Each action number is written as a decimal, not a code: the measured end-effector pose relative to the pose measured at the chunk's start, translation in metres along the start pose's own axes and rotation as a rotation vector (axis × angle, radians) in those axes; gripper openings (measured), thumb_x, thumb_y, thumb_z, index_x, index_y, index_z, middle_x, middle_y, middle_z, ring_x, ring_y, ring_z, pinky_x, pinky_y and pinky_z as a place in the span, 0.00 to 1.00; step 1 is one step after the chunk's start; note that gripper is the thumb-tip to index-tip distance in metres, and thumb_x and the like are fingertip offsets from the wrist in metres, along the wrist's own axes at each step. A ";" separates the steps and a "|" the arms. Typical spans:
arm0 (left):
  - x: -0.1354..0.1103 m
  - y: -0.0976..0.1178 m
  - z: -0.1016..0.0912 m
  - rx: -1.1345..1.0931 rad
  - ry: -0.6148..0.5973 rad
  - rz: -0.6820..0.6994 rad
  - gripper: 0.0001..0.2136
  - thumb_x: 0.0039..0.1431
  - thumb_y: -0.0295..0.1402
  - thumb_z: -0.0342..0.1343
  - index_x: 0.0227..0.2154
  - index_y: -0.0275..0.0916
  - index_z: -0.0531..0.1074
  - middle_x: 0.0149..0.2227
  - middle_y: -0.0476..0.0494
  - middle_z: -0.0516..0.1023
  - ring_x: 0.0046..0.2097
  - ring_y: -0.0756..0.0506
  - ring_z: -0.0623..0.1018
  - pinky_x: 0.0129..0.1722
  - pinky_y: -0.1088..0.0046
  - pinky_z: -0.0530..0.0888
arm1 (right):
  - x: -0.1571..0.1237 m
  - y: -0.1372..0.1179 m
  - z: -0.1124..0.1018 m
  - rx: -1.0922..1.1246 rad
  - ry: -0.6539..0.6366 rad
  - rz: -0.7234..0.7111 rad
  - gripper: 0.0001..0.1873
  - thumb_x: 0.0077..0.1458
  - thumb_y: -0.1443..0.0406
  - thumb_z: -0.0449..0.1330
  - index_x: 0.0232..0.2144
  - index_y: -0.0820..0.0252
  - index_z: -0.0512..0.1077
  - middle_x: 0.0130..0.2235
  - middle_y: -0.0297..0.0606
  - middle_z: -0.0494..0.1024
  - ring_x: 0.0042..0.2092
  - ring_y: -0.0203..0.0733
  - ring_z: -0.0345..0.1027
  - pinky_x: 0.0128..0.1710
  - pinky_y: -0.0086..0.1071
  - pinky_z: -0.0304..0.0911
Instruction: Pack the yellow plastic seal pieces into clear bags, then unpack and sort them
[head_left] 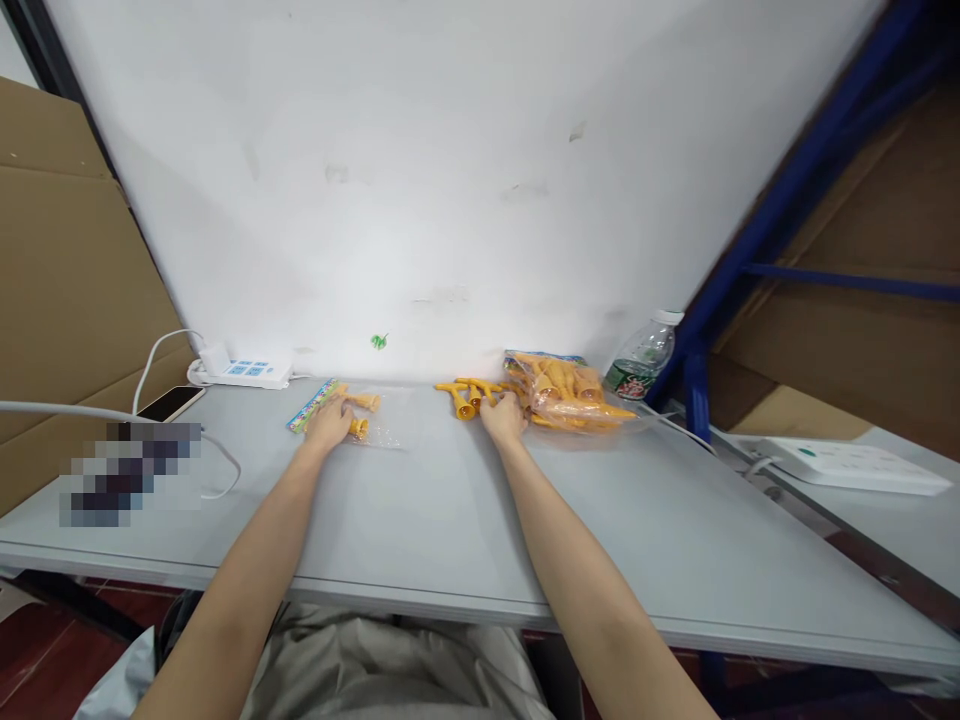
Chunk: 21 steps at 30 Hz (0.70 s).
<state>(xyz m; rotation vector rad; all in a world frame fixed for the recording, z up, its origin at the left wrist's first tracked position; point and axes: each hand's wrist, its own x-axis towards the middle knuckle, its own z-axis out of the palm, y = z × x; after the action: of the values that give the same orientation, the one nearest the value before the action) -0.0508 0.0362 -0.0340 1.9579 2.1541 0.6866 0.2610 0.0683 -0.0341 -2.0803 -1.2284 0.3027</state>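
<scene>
My left hand [330, 421] rests on a clear plastic bag [379, 432] lying flat on the grey table [450, 520], with its fingers curled by two small orange plastic toy pieces [363, 403]. A colourful printed card [309, 407] lies just left of that hand. My right hand [502, 415] reaches into a loose cluster of orange toy pieces [465, 395], its fingers closed around one of them. Right beside it sits a big clear bag full of orange toy pieces [566, 390].
A white wall stands behind the table. A white power strip [244, 371] and a phone [171, 403] lie at the back left, with cables. A plastic water bottle [641, 358] leans near a blue metal rack [750, 250]. Cardboard stands at the left.
</scene>
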 end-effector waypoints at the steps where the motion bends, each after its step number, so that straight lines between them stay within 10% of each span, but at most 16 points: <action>1: 0.000 0.000 -0.001 0.007 -0.002 -0.009 0.22 0.63 0.33 0.41 0.57 0.38 0.67 0.64 0.42 0.64 0.65 0.42 0.63 0.64 0.64 0.59 | 0.000 0.000 0.001 0.004 0.004 0.000 0.21 0.58 0.60 0.54 0.51 0.66 0.64 0.51 0.55 0.74 0.55 0.56 0.65 0.55 0.46 0.56; 8: -0.001 -0.001 -0.004 0.009 0.003 -0.032 0.22 0.63 0.33 0.41 0.58 0.37 0.67 0.65 0.42 0.63 0.66 0.43 0.61 0.64 0.64 0.57 | -0.002 0.001 0.000 0.182 0.115 -0.067 0.20 0.54 0.66 0.52 0.50 0.65 0.63 0.51 0.52 0.72 0.53 0.50 0.65 0.52 0.40 0.58; 13: -0.002 0.001 -0.005 0.021 -0.004 -0.033 0.23 0.63 0.33 0.40 0.58 0.36 0.66 0.65 0.42 0.63 0.66 0.43 0.61 0.64 0.66 0.57 | -0.017 -0.016 -0.007 0.296 0.267 -0.343 0.23 0.56 0.64 0.50 0.53 0.66 0.62 0.52 0.53 0.69 0.55 0.49 0.60 0.54 0.39 0.56; 21: 0.003 -0.010 -0.005 0.010 0.032 -0.066 0.21 0.62 0.34 0.43 0.56 0.39 0.68 0.63 0.41 0.66 0.64 0.41 0.65 0.63 0.64 0.60 | -0.059 -0.047 -0.008 0.096 0.121 -0.832 0.22 0.60 0.64 0.49 0.56 0.64 0.63 0.53 0.52 0.71 0.55 0.50 0.62 0.57 0.42 0.51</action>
<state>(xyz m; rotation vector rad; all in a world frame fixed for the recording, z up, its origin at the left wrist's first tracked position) -0.0629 0.0376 -0.0330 1.8843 2.2338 0.7029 0.2029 0.0300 -0.0052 -1.3257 -1.8220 -0.1455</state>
